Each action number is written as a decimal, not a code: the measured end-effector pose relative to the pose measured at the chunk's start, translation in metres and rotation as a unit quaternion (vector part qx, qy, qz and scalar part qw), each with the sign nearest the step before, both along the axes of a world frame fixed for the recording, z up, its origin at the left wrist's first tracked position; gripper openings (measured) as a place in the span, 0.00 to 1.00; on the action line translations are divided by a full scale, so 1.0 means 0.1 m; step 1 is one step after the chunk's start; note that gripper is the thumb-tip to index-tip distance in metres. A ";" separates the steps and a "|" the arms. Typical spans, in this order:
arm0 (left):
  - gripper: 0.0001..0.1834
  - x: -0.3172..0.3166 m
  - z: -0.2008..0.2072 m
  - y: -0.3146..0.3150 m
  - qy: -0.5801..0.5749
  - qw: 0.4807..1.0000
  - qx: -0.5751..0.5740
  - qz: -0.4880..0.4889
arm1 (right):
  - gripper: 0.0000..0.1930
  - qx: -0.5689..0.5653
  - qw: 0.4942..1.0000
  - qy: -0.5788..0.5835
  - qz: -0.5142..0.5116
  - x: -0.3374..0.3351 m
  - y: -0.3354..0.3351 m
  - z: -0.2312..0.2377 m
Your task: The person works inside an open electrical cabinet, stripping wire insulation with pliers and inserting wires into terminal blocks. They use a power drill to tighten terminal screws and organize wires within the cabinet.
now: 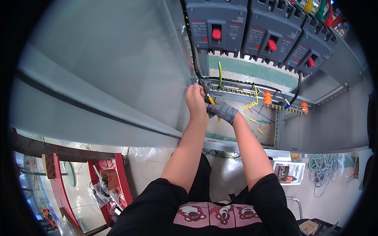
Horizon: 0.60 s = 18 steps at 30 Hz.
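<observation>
My left hand [195, 100], bare, has its fingers closed at the left inner corner of a grey metal cabinet, just below a black wire bundle [193, 55]. What it pinches is hidden. Beside it, my right hand [223, 110] wears a grey knit glove and grips pliers with yellow handles [212, 100]. The dark head of the pliers points up toward the bundle, close to my left fingertips. Right of my hands runs a brass terminal bar [238, 91]. A green-yellow wire [220, 74] stands up behind it, and a coiled yellow wire [250, 104] hangs off it.
Several dark grey circuit breakers [216, 25] with red levers hang above. Orange insulators [267, 98] carry another brass bar to the right. Wire offcuts [262, 122] litter the cabinet floor. A wide grey panel [114, 67] walls the left. Outside are a white parts bin [289, 173] and a red frame [123, 179].
</observation>
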<state>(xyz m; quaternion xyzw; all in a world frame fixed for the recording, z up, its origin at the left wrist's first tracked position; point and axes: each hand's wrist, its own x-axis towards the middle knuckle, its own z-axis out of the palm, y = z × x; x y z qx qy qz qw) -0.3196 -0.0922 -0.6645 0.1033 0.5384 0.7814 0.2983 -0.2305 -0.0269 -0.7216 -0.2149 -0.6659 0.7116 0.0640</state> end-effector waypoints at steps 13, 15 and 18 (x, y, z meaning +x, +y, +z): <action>0.10 -0.04 -0.14 -0.01 -0.005 1.000 0.022 0.010 | 0.22 -0.161 0.984 0.045 -0.067 -0.12 -0.02 -0.05; 0.11 -0.03 -0.13 0.02 0.010 0.999 0.025 0.023 | 0.23 -0.006 0.989 0.091 -0.116 -0.20 -0.07 -0.12; 0.12 -0.01 -0.07 -0.03 0.066 0.997 0.006 0.044 | 0.19 -0.113 0.985 -0.010 -0.133 -0.17 -0.23 0.08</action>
